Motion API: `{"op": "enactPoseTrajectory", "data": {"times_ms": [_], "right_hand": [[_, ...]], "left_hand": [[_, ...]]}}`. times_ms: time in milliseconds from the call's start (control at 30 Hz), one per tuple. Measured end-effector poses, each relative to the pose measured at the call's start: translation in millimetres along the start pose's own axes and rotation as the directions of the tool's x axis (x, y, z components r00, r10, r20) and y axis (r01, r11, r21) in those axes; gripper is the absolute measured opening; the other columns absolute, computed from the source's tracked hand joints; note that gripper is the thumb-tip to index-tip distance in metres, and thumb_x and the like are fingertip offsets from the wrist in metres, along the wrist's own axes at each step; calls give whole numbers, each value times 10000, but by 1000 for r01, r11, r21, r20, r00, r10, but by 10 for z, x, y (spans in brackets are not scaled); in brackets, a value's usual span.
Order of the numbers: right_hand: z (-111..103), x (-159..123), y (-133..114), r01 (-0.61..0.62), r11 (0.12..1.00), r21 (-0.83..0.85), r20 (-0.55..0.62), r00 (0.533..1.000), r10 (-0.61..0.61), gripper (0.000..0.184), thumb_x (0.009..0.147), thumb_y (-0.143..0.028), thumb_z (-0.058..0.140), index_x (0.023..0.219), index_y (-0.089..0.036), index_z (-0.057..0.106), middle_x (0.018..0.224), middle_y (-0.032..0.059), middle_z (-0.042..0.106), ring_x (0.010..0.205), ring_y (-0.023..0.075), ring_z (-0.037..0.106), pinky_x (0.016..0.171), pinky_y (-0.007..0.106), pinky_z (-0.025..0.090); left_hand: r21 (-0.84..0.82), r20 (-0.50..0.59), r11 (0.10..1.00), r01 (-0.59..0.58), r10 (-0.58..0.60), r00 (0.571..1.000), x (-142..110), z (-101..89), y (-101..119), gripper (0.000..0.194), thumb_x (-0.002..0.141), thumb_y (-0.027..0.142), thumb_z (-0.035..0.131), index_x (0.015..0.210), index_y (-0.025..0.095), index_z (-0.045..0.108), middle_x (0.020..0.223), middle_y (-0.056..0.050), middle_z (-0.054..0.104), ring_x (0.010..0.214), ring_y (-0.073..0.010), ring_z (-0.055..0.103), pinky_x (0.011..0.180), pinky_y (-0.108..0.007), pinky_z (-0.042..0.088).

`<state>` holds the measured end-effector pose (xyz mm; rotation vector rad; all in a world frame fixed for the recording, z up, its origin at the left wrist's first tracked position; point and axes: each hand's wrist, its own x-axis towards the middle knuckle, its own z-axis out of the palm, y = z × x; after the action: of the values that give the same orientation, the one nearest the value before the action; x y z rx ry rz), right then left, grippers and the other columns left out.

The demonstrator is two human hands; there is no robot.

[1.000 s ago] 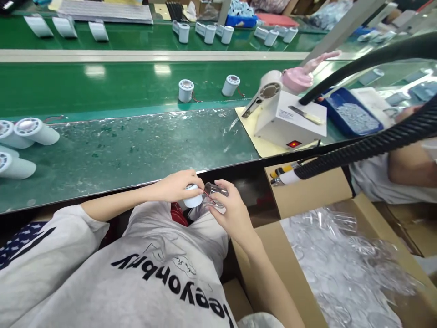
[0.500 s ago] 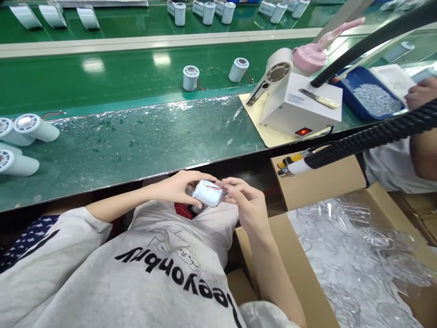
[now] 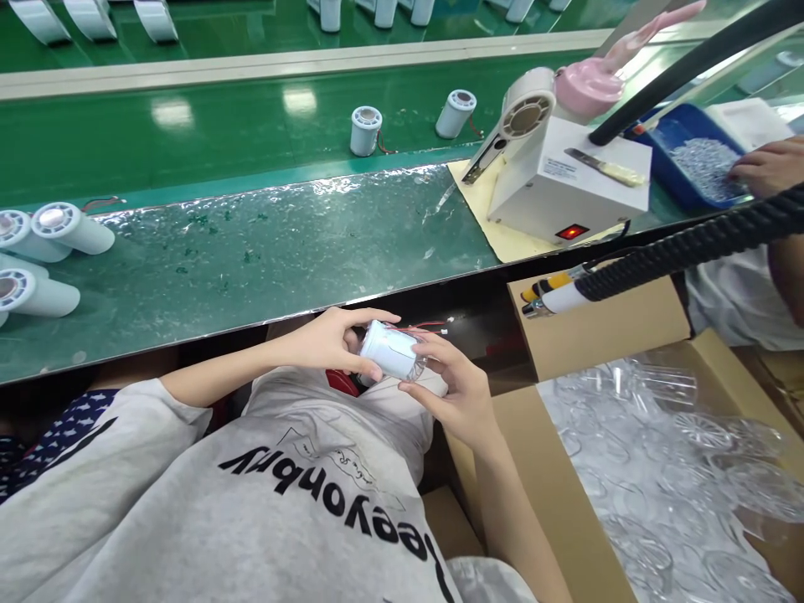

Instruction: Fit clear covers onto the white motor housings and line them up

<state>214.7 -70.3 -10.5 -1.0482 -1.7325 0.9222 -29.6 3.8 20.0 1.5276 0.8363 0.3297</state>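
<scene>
— What is held?

— I see a short white cylinder (image 3: 388, 352) lying on its side above the lap, just below the bench edge. A clear cap covers its right end, and thin red wires (image 3: 427, 327) trail from it. The left hand (image 3: 327, 342) has its fingers clamped on the left end; the right hand (image 3: 456, 385) pinches the capped end.

— And the containers?

— Nearest, the cardboard box (image 3: 565, 519) at right holds clear plastic shells (image 3: 678, 469). Farther off, a blue tray (image 3: 675, 159) holds small pale parts, with another person's hand (image 3: 763, 166) in it.
</scene>
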Motion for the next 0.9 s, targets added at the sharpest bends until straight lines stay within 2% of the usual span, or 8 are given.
{"op": "enactPoseTrajectory", "data": {"times_ms": [33,100,167,233,367,567,767,900], "right_hand": [[-4,-1,-11,-15,999,30,2,1000,15,413,854,-243,818,1232,-287,659,1352,117,683,1304,296,640,992,460,620],[-16,-2,-40,-62,994,94,9,998,62,418,849,-262,825,1231,-289,657,1350,109,683,1290,286,647,951,424,644],[-33,-6,-73,-125,982,144,20,992,123,428,841,-290,835,1228,-292,654,1330,97,690,1240,268,674,934,400,652],[-54,-11,-106,-188,966,176,32,982,185,439,825,-317,850,1219,-299,657,1279,78,706,1159,241,705,914,372,656],[-87,-22,-156,-287,926,243,61,958,281,449,796,-351,874,1191,-313,663,1212,48,705,1063,205,721,857,315,657],[-67,-15,-194,-382,851,361,87,922,377,458,796,-459,859,1163,-283,649,1152,60,699,942,196,722,735,281,636],[-13,7,-182,-430,795,429,110,898,426,493,779,-566,834,1109,-268,621,1020,47,721,819,184,709,694,298,635],[26,8,-137,-510,702,497,155,848,507,525,768,-607,808,1081,-249,587,876,5,688,691,176,701,587,316,646]], "left_hand": [[25,-13,999,-43,43,999,0,0,1,902,675,498,895,1460,198,567,860,-26,734,601,-113,602,546,-205,439],[57,-38,983,-173,175,984,8,4,-6,815,686,472,899,1408,216,622,1177,-106,739,896,-198,708,710,-263,546],[64,-29,947,-314,316,948,21,8,-24,746,706,443,898,1378,232,653,1377,-136,669,1191,-271,666,924,-344,563],[62,2,911,-408,409,913,35,12,-47,716,737,424,886,1390,253,648,1433,-138,643,1313,-294,612,1062,-406,518],[91,54,877,-471,468,882,45,13,-84,710,767,396,872,1422,272,626,1479,-136,617,1364,-302,587,1150,-451,466],[122,82,843,-523,517,852,28,10,-68,706,799,371,851,1450,259,601,1501,-143,598,1388,-294,572,1188,-455,437],[124,106,868,-481,471,876,0,11,-34,692,793,383,848,1436,277,616,1498,-130,603,1402,-312,558,1209,-498,407],[128,105,863,-488,477,872,-7,14,-42,689,797,368,844,1440,281,612,1503,-127,599,1409,-310,551,1212,-498,405]]}}
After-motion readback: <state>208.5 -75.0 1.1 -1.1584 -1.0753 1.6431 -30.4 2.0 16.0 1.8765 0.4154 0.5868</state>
